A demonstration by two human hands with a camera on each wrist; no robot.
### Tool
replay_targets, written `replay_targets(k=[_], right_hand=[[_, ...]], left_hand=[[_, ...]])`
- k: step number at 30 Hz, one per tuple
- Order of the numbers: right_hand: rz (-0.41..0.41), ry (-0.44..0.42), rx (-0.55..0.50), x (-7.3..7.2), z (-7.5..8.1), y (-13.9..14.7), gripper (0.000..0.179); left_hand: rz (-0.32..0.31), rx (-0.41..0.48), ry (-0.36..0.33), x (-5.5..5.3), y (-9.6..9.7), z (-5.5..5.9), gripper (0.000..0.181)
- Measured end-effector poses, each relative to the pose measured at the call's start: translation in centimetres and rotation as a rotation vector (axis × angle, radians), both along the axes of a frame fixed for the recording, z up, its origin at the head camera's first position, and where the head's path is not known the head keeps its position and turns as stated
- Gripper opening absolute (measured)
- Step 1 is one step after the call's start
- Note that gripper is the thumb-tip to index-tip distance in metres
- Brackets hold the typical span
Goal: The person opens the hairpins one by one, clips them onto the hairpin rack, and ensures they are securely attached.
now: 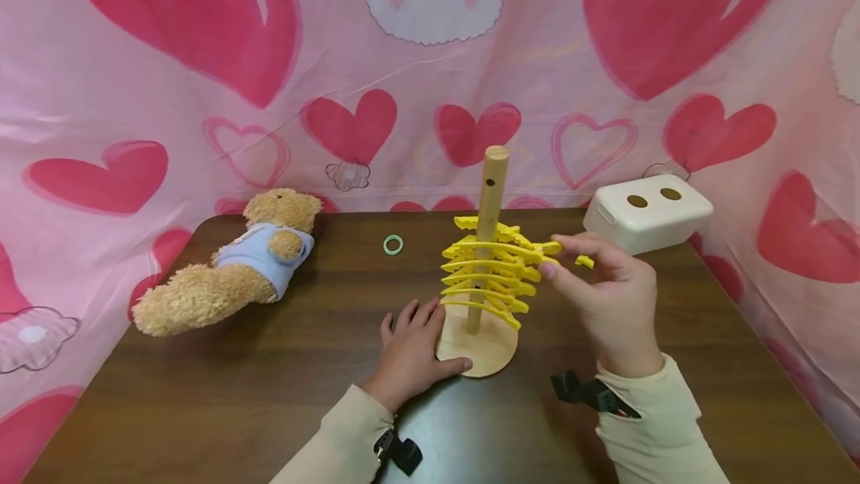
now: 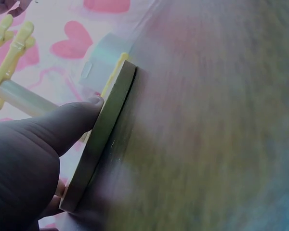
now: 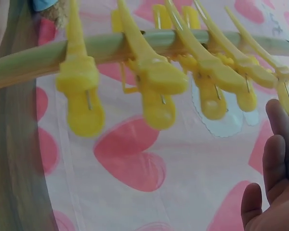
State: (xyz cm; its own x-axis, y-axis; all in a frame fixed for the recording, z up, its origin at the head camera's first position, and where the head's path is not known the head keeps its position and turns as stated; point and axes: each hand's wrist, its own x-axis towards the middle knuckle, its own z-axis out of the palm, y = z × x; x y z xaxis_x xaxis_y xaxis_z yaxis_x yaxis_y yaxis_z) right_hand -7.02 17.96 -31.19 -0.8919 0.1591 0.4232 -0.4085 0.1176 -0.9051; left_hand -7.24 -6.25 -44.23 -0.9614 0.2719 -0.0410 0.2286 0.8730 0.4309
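Note:
A wooden post rises from a round wooden base. Several yellow hair clips are clamped across it, one above another, their handle ends pointing right. My right hand pinches the handle end of an upper yellow hair clip between thumb and fingers. In the right wrist view that clip is at the right edge, beside my fingers, with the other clips in a row along the post. My left hand rests on the base with fingers spread; the left wrist view shows its thumb lying across the base's top.
A teddy bear in a blue top lies at the left of the brown table. Behind the post is a small green ring. A white box with two round holes stands back right, a yellow piece near it.

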Motion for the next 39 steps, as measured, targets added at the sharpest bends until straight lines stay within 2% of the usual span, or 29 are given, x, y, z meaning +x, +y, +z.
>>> replay_targets(k=[7, 14, 23, 30, 34, 39], right_hand=[[-0.023, 0.014, 0.03, 0.1, 0.0, -0.3, 0.031], [-0.032, -0.015, 0.072, 0.3, 0.1, -0.3, 0.032], [0.022, -0.031, 0.054, 0.1, -0.2, 0.1, 0.036], [0.068, 0.034, 0.024, -0.5, -1.0, 0.9, 0.031], [0.019, 0.002, 0.038, -1.0, -1.7, 1.8, 0.025], [-0.073, -0.045, 0.002, -2.1, -2.6, 3.0, 0.022]], left_hand=[[-0.038, -0.031, 0.026, 0.1, 0.4, 0.2, 0.099], [-0.041, -0.029, 0.01, 0.0, 0.6, 0.3, 0.1], [-0.027, 0.005, -0.014, 0.0, 0.5, 0.1, 0.102], [-0.008, -0.001, -0.022, 0.0, 0.5, 0.0, 0.102], [0.009, -0.012, -0.007, 0.1, 0.5, 0.1, 0.102], [0.027, -0.016, 0.031, 0.0, 0.4, -0.1, 0.101]])
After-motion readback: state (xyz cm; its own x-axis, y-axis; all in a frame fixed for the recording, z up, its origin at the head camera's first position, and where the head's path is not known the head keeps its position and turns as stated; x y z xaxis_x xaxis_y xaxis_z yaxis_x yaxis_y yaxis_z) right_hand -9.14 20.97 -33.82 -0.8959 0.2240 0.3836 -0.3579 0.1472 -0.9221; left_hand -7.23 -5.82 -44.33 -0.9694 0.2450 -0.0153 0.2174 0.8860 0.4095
